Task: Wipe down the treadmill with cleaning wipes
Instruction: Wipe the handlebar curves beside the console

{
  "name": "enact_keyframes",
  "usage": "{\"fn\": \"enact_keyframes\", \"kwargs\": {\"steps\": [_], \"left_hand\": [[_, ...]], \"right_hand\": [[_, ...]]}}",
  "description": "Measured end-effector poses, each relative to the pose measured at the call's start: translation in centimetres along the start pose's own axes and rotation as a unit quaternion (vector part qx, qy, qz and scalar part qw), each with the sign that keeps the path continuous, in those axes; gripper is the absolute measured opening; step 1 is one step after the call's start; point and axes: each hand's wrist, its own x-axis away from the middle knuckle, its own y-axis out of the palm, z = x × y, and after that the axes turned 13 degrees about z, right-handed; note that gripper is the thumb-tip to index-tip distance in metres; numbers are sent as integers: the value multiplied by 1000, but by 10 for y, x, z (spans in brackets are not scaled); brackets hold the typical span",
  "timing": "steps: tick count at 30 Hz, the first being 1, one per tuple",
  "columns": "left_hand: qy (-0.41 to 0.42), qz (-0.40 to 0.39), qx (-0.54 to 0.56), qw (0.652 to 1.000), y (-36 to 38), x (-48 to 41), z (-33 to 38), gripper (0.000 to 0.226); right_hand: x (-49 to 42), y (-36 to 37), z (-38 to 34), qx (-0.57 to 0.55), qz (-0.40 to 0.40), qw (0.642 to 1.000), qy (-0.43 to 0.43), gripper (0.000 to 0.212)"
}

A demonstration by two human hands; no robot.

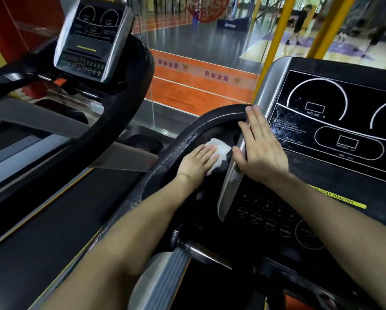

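Your left hand (199, 161) presses the crumpled white cleaning wipe (218, 153) flat-fingered onto the black curved treadmill handlebar (212, 121). Your right hand (260, 148), fingers straight, rests just right of the wipe, on the console's silver edge (232, 175).

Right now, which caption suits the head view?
Left hand presses a white wipe onto the treadmill's black handrail; right hand rests flat on the console's silver edge.

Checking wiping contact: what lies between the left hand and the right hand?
In the head view, the white wipe, pressed flat by the left hand, then the console's silver edge, where the right hand rests.
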Motion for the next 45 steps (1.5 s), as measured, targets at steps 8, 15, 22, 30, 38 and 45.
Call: {"fn": "enact_keyframes", "kwargs": {"steps": [8,15,22,30,38,45], "left_hand": [[87,-209,112,968,41,65,18,79],[-10,-232,183,955,39,69,42,69],[9,-262,193,946,24,95,44,64],[-57,-27,190,980,14,43,27,66],[48,-159,-10,986,16,80,22,62],[-32,-1,-221,975,-48,45,-43,70]], "right_hand": [[-1,6,4,8,7,997,-80,54],[-2,6,8,29,-21,995,-89,63],[6,9,11,-10,-7,988,-156,46],[3,12,10,-17,-6,990,-140,41],[6,16,15,-34,23,988,-152,38],[5,15,11,-30,19,988,-148,42]]}}
